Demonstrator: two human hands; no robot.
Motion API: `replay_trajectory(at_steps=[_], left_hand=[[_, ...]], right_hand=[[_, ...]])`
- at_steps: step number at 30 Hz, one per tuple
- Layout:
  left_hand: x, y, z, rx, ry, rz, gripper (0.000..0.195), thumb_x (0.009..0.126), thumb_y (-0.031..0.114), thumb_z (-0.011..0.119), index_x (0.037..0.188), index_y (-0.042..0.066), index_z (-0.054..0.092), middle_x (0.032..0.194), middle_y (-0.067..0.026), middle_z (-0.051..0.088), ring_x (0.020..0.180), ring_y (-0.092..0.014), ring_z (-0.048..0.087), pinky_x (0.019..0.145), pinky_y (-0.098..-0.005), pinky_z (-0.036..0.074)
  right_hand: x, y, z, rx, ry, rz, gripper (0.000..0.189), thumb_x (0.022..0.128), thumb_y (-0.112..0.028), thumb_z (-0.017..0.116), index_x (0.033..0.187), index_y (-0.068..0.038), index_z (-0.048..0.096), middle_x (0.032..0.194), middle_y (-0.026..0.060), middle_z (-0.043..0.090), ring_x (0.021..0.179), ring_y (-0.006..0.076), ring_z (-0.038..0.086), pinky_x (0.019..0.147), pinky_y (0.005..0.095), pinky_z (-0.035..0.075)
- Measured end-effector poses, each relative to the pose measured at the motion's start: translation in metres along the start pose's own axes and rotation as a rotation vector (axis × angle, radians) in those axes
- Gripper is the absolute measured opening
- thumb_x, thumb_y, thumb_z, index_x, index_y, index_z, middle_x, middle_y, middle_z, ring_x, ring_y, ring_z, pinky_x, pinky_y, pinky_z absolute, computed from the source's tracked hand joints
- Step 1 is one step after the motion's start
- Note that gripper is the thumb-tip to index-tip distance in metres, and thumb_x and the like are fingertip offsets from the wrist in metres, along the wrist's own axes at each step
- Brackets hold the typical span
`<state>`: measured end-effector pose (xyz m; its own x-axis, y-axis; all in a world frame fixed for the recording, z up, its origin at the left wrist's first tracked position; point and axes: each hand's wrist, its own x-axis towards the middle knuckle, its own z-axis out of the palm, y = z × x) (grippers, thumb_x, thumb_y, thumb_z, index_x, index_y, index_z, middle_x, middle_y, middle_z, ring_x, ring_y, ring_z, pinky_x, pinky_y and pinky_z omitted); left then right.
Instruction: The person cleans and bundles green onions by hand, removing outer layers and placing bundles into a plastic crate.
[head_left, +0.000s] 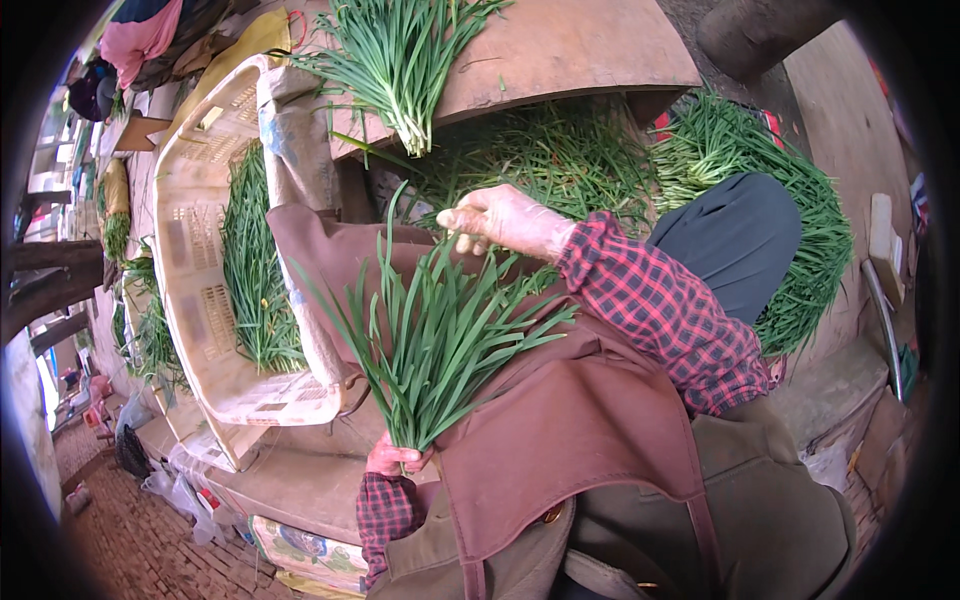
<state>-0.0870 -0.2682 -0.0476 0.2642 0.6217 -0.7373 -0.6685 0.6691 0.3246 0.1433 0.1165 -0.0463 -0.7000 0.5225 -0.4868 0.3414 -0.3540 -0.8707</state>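
My left hand grips a bunch of garlic chives low on its stems, and the green leaves fan out over my brown apron. Above the leaf tips is my right hand, its fingers bent and a pale covering on some of them. Whether it pinches a leaf cannot be made out. Another bunch of chives lies on a wooden board, its pale stem ends over the near edge. Under the board, loose leaves cover the ground.
At left stands a white plastic crate with chives inside and a cloth over one side. A large heap of chives lies beside my right knee. A wooden post rises beyond the board. Another person is at upper left.
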Motion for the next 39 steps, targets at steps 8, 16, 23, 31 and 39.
replay_trajectory(at_steps=[8, 16, 23, 31, 39], left_hand=[[0.002, -0.005, 0.0, -0.102, -0.058, 0.057, 0.037, 0.075, 0.007, 0.073, 0.104, -0.005, 0.054, 0.06, -0.0081, 0.046, 0.044, -0.012, 0.037, 0.039, -0.0265, 0.023], [0.012, 0.015, 0.024, -0.221, -0.092, 0.2, 0.036, 0.078, 0.015, 0.076, 0.091, -0.007, 0.051, 0.061, -0.0073, 0.044, 0.043, -0.009, 0.035, 0.038, -0.0232, 0.024], [0.018, 0.008, 0.022, -0.242, -0.087, 0.199, 0.035, 0.078, 0.017, 0.077, 0.085, -0.007, 0.052, 0.062, -0.0075, 0.046, 0.045, -0.009, 0.036, 0.039, -0.023, 0.025], [0.021, 0.01, 0.016, -0.258, -0.132, 0.199, 0.033, 0.078, 0.013, 0.076, 0.091, -0.007, 0.052, 0.067, -0.0109, 0.05, 0.046, -0.011, 0.039, 0.038, -0.0232, 0.027], [0.021, 0.006, 0.01, -0.239, -0.117, 0.203, 0.036, 0.079, 0.014, 0.076, 0.096, -0.007, 0.053, 0.068, -0.0113, 0.051, 0.047, -0.011, 0.04, 0.039, -0.0234, 0.028]], right_hand=[[0.021, 0.01, 0.025, -0.102, 0.447, -0.381, 0.021, 0.092, -0.018, 0.063, 0.076, -0.005, 0.066, 0.063, 0.0058, 0.066, 0.054, 0.0118, 0.061, 0.052, 0.0277, 0.048], [0.005, -0.023, -0.056, 0.134, 0.534, -0.377, 0.018, 0.094, -0.014, 0.062, 0.094, 0.002, 0.069, 0.078, 0.0048, 0.07, 0.067, 0.0078, 0.062, 0.065, 0.023, 0.05], [-0.049, -0.021, -0.039, 0.141, 0.431, -0.386, 0.023, 0.093, -0.019, 0.068, 0.102, 0.002, 0.07, 0.089, 0.0052, 0.071, 0.082, 0.0091, 0.065, 0.078, 0.0259, 0.052], [-0.052, -0.04, -0.026, -0.092, 0.302, -0.425, 0.034, 0.09, -0.034, 0.07, 0.097, 0.0, 0.07, 0.086, 0.0076, 0.069, 0.084, 0.0131, 0.064, 0.077, 0.0292, 0.051], [-0.035, -0.051, 0.001, -0.675, 0.065, -0.431, 0.056, 0.084, -0.059, 0.065, 0.095, -0.003, 0.068, 0.09, 0.0175, 0.067, 0.09, 0.0342, 0.065, 0.08, 0.0413, 0.051]])
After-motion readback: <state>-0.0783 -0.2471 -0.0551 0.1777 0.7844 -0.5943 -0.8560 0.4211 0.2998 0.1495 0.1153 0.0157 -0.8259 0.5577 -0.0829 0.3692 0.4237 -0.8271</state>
